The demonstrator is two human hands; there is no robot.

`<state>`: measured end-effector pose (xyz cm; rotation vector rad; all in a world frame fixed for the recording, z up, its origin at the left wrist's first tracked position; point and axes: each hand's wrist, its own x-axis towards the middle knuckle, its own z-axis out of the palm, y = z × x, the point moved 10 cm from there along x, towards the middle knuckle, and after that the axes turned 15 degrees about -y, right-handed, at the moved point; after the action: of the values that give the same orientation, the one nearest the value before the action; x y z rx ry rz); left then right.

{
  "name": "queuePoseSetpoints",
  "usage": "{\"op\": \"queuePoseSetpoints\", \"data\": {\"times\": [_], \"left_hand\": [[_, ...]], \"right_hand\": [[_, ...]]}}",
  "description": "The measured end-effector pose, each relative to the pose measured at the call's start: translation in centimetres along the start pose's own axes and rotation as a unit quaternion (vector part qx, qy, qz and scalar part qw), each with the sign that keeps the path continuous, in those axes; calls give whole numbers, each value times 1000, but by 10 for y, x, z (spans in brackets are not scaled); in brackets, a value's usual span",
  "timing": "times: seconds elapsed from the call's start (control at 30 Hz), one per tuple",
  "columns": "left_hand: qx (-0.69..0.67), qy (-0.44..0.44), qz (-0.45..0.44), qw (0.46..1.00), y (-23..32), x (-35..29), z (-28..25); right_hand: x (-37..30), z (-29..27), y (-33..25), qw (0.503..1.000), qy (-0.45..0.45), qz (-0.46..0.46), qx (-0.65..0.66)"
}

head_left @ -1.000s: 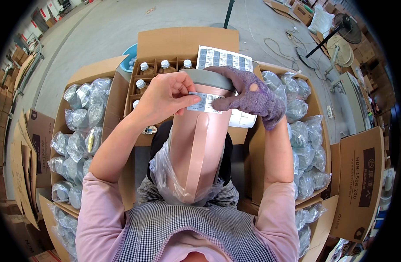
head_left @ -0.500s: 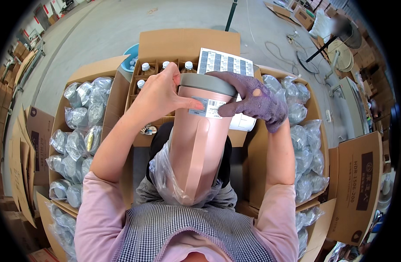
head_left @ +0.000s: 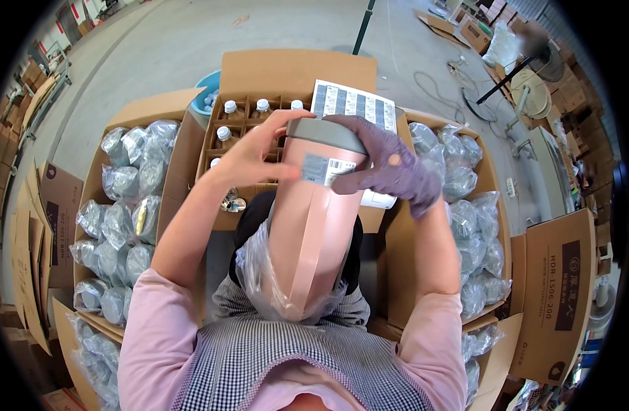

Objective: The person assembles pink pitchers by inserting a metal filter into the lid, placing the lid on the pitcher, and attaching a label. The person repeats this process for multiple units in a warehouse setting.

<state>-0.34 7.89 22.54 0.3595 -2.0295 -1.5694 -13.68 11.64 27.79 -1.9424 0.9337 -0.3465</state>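
A large pink flask (head_left: 297,219) with a grey lid (head_left: 328,131) leans in my lap, its top tilted away from me. A silver label (head_left: 316,166) with a barcode sits just under the lid. Clear plastic wrap (head_left: 256,267) is bunched around the flask's lower end. My right hand (head_left: 393,164), in a purple glove with a hole, grips the flask's top right side, thumb at the label's edge. My bare left hand (head_left: 260,154) is open at the top left, thumb apart from the label and fingertips by the lid; whether they touch it is unclear.
Ahead stands a divided carton (head_left: 297,68) of white-capped bottles, a printed label sheet (head_left: 362,106) lying on it. Plastic-wrapped items fill the left carton (head_left: 181,154) and right carton (head_left: 403,240). Behind are a blue basin (head_left: 203,92) and a dark pole (head_left: 362,27).
My left thumb has come away from the label and the fingers have spread. My right thumb has slid slightly left and down. The flask's top has shifted a little toward me.
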Motion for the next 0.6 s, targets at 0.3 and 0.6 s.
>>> {"op": "queuePoseSetpoints", "data": {"times": [0.3,0.6], "left_hand": [[176,277,70,942,2,-19,-5],[386,235,-112,885,48,-90,127]], "right_hand": [[-7,1,-18,939,232,-172,-189],[-9,14,-53,888,281,-62,-359]]}}
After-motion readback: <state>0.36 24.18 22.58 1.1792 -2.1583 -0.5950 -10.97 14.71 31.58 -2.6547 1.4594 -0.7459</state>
